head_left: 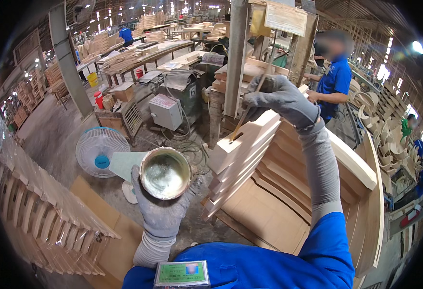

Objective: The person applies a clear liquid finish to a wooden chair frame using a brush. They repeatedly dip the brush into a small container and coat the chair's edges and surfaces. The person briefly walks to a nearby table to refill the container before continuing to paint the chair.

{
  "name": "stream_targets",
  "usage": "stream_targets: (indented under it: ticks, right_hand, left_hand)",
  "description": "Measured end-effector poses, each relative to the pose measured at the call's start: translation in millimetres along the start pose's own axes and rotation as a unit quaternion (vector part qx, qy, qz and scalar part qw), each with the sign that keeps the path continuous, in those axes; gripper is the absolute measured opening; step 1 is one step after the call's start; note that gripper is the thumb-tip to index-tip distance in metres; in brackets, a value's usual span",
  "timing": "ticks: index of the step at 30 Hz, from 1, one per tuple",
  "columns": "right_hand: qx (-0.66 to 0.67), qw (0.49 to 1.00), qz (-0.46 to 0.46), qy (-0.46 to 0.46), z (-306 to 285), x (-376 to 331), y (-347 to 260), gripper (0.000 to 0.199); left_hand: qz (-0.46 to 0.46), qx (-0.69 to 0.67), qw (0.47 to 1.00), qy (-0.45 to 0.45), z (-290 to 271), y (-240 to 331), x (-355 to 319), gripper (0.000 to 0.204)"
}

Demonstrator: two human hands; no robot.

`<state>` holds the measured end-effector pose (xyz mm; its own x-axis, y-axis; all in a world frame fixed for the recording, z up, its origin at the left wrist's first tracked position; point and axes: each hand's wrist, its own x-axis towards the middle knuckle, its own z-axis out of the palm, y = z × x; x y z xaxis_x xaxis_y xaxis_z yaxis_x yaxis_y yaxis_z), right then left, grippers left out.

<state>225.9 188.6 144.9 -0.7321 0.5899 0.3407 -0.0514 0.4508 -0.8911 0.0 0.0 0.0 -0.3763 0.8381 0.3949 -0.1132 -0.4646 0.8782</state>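
Observation:
My gloved left hand (163, 212) is wrapped round a round pot (190, 174) with a smeared rim and whitish, glue-like paste inside. A thin stick (241, 123) is pinched in my gloved right hand (286, 100), its upper end rising above the fist. The stick's lower tip touches a dark slot in the end of the top pale wooden piece (229, 150). Several similar shaped pieces lie stacked beneath that one, their ends toward me. Whether the tip goes down inside the slot, I cannot tell.
A white fan (102, 153) stands left of the pot. Plastic-wrapped wooden parts (43, 212) fill the lower left. Beyond are a grey electrical box (165, 111) and a steel post (234, 62). A person in blue (334, 79) works at the right; curved wooden panels (373, 192) stand nearer.

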Motion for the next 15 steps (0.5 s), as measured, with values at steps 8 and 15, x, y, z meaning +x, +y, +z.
stream_targets:
  ticks: [8, 15]
  right_hand:
    - [-0.013, 0.995, -0.040, 0.095, -31, -54, -25, 0.024]
    - [-0.155, 0.926, -0.044, 0.341, -79, -159, 6, 0.026]
  left_hand:
    - [0.126, 0.142, 0.982, -0.020, 17, -3, 2, 0.074]
    - [0.118, 0.047, 0.991, -0.040, 28, -15, 12, 0.089]
